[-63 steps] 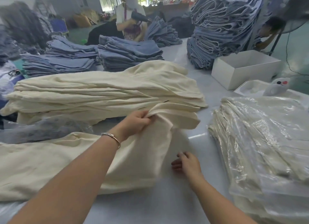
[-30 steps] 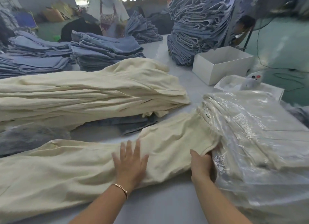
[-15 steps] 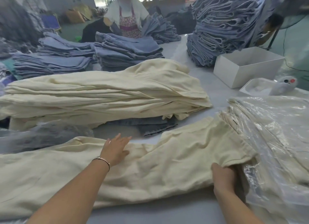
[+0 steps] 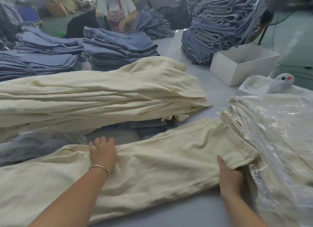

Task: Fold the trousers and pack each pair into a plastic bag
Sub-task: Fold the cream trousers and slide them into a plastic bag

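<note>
A cream pair of trousers (image 4: 160,172) lies stretched flat across the table in front of me, waistband end toward the right. My left hand (image 4: 103,154) rests flat on the cloth near its far edge, fingers spread. My right hand (image 4: 230,176) grips the near right corner of the trousers, thumb on top and fingers tucked under the cloth. To the right sits a pile of cream trousers in clear plastic bags (image 4: 274,142). Behind lies a big stack of unfolded cream trousers (image 4: 101,94).
Stacks of blue jeans (image 4: 118,47) fill the back of the table, with a tall pile (image 4: 220,23) at the back right. A white open box (image 4: 243,62) and a small tray stand at the right. Another person (image 4: 116,11) works at the far side.
I pulled one cream pair off the stack and spread it flat. Since half a second ago my left hand slid along the cloth toward the far edge; my right hand keeps its hold on the corner.
</note>
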`<state>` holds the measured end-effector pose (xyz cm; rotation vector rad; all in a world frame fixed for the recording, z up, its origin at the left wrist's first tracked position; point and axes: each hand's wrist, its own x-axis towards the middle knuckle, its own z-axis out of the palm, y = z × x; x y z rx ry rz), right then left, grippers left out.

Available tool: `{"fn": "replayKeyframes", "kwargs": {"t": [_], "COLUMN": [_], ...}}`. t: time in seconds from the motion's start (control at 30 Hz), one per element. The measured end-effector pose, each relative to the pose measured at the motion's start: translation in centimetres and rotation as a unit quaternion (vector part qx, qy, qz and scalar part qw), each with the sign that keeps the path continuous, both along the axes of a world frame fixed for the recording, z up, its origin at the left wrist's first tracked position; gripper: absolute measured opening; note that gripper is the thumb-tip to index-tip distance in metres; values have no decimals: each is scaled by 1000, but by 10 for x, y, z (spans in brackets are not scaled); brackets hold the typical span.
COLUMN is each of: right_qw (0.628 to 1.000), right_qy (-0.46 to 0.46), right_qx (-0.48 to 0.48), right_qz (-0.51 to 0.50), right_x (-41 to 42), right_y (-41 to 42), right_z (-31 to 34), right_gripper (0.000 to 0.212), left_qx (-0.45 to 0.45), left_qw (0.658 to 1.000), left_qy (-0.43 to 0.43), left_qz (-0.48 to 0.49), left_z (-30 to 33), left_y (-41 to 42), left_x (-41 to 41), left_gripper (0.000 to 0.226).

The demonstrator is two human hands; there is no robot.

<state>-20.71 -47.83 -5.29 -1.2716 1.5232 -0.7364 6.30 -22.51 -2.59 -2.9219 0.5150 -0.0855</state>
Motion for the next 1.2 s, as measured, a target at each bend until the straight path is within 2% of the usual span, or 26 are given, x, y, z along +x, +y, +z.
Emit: {"fn": "replayKeyframes", "kwargs": {"t": [0.1, 0.2, 0.27, 0.37, 0.4, 0.43, 0.47, 0.53, 0.57, 0.6, 0.63, 0.67, 0.73, 0.83, 0.9, 0.97, 1.0, 1.03, 1.07, 1.1, 1.17, 1.2], "right_qw": [997, 999, 999, 986, 981, 981, 979, 960, 949, 937, 931, 929, 935, 936, 928, 926, 933, 945, 960, 975, 984, 978], "right_qy": [-75, -27, 30, 56, 40, -15, -87, -214, -252, -282, -293, -299, -291, -269, -276, -280, -273, -255, -218, -158, 30, 108], "right_qx": [24, 19, -24, -121, -141, -130, -90, 1, 38, 68, 83, 88, 74, 69, 51, 12, -11, -27, -41, -61, -88, -68], "right_qz": [-27, 12, 36, 102, 130, 146, 162, 180, 186, 192, 200, 198, 187, 214, 244, 251, 234, 205, 171, 145, 150, 164], "right_x": [9, 14, 10, 0, -1, 1, 4, 8, 8, 8, 7, 7, 7, 15, 22, 28, 29, 28, 26, 22, 13, 9], "right_y": [-4, -4, 0, 11, 14, 17, 19, 18, 17, 16, 13, 10, 4, 2, 5, 8, 7, 6, 2, -1, -7, -9], "right_z": [14, 27, 33, 40, 44, 47, 52, 61, 63, 66, 67, 67, 66, 62, 60, 57, 55, 52, 49, 44, 36, 32], "right_gripper": [41, 40, 37, 37, 36, 30, 24, 25, 21, 19, 24, 28, 29, 21, 25, 32, 34, 34, 33, 31, 29, 31], "left_qx": [-108, -165, -196, -235, -247, -267, -297, -374, -417, -458, -489, -498, -472, -493, -544, -580, -589, -592, -598, -598, -552, -481], "left_qw": [989, 962, 947, 916, 904, 889, 870, 815, 776, 724, 663, 620, 592, 549, 510, 446, 433, 440, 464, 511, 643, 731], "left_qy": [15, 66, 122, 210, 244, 282, 322, 402, 446, 502, 561, 604, 651, 668, 652, 656, 651, 639, 619, 587, 507, 457], "left_qz": [-103, -205, -222, -250, -251, -242, -226, -183, -157, -119, -75, -44, -54, -97, -138, -183, -204, -217, -212, -192, -156, -161], "left_z": [1, 4, 3, 0, 1, 2, 6, 17, 21, 26, 28, 30, 40, 62, 84, 103, 108, 107, 102, 92, 62, 47], "left_y": [-38, -85, -112, -152, -165, -178, -190, -212, -221, -228, -234, -236, -232, -222, -217, -215, -218, -224, -232, -240, -259, -267], "left_x": [-17, -44, -58, -70, -72, -74, -75, -77, -78, -78, -76, -71, -58, -33, -14, 3, 8, 9, 4, -4, -21, -28], "left_gripper": [52, 53, 54, 58, 60, 62, 63, 59, 56, 54, 54, 55, 51, 12, 28, 54, 58, 59, 57, 55, 44, 36]}}
